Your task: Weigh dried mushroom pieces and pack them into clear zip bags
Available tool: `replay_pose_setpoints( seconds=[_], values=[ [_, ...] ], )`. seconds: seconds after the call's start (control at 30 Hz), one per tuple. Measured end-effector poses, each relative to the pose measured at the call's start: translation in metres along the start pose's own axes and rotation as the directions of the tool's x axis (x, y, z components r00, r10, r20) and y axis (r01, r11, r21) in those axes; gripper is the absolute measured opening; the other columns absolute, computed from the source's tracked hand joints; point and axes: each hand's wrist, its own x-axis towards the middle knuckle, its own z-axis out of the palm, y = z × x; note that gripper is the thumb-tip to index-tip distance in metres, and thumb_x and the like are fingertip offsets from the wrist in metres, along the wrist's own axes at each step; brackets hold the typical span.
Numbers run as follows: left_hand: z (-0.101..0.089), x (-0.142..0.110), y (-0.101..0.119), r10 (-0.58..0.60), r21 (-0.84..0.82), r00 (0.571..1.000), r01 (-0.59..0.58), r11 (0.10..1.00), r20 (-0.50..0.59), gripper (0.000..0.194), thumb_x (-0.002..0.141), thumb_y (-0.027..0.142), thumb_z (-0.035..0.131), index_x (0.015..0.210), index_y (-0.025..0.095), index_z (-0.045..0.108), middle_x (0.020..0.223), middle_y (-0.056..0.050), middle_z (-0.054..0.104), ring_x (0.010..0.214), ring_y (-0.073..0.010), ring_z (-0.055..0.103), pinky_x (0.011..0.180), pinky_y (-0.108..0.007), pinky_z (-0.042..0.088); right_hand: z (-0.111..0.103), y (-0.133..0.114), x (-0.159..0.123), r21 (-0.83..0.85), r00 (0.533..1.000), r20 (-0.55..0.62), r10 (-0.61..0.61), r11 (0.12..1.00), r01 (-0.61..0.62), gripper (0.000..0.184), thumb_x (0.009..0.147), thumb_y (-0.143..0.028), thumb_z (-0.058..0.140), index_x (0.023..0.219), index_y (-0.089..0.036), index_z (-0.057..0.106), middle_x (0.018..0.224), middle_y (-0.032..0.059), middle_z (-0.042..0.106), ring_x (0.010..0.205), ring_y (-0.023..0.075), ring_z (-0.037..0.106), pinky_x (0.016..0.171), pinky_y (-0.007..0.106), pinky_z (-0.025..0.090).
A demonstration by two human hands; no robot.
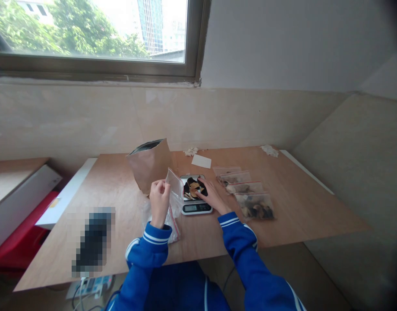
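My left hand (pixel 159 199) pinches the top of a small clear zip bag (pixel 174 185) and holds it upright beside a small digital scale (pixel 196 207). My right hand (pixel 212 195) rests on the scale's pan, its fingers closed on dark and tan dried pieces (pixel 192 188) piled there. A brown paper pouch (pixel 149 166) stands open just behind my left hand. More empty clear bags (pixel 173 224) lie under my left wrist.
Several filled zip bags (pixel 254 205) lie in a row right of the scale on the wooden table (pixel 298 207). A white card (pixel 201 161) and paper scraps sit near the wall. A blurred dark object (pixel 93 242) lies at left, a power strip (pixel 88 286) below.
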Motion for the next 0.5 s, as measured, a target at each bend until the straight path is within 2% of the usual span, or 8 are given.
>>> replay_pose_setpoints(
  seconds=[0.17, 0.3, 0.4, 0.5],
  values=[
    [0.001, -0.002, -0.003, -0.016, 0.014, 1.000, 0.016, 1.000, 0.003, 0.024, 0.085, 0.037, 0.048, 0.079, 0.019, 0.062, 0.094, -0.008, 0.060, 0.093, -0.0219, 0.059, 0.087, -0.037, 0.045, -0.006, -0.005, -0.003, -0.069, 0.997, -0.075, 0.012, 0.997, -0.017, 0.037, 0.085, -0.033, 0.057, 0.119, -0.018, 0.059, 0.120, 0.0104, 0.064, 0.110, 0.0262, 0.054, 0.095, 0.042, 0.043],
    [0.003, -0.003, -0.004, -0.035, 0.020, 0.999, 0.035, 0.999, 0.008, 0.024, 0.085, 0.037, 0.048, 0.081, 0.018, 0.063, 0.093, -0.008, 0.061, 0.091, -0.0220, 0.059, 0.086, -0.037, 0.046, -0.008, -0.009, -0.002, -0.106, 0.985, -0.168, 0.027, 0.993, -0.045, 0.021, 0.084, -0.028, 0.053, 0.099, -0.019, 0.064, 0.101, 0.0093, 0.068, 0.097, 0.0252, 0.057, 0.088, 0.038, 0.044],
    [0.004, -0.004, -0.004, -0.028, 0.023, 0.999, 0.028, 0.999, 0.015, 0.023, 0.085, 0.036, 0.047, 0.080, 0.018, 0.062, 0.092, -0.008, 0.060, 0.092, -0.0221, 0.059, 0.087, -0.037, 0.046, -0.012, -0.014, 0.000, -0.050, 0.967, -0.246, 0.060, 0.996, -0.074, 0.018, 0.084, -0.029, 0.049, 0.087, -0.019, 0.063, 0.091, 0.0084, 0.068, 0.089, 0.0230, 0.059, 0.081, 0.034, 0.045],
    [0.007, -0.004, -0.005, -0.026, 0.031, 1.000, 0.025, 0.999, 0.016, 0.022, 0.085, 0.034, 0.047, 0.080, 0.018, 0.062, 0.093, -0.008, 0.059, 0.092, -0.0223, 0.059, 0.087, -0.037, 0.045, -0.019, -0.025, 0.007, 0.098, 0.946, -0.288, 0.146, 0.988, -0.122, 0.019, 0.083, -0.033, 0.049, 0.079, -0.019, 0.061, 0.081, 0.0061, 0.066, 0.079, 0.0207, 0.060, 0.074, 0.031, 0.045]
  ],
)
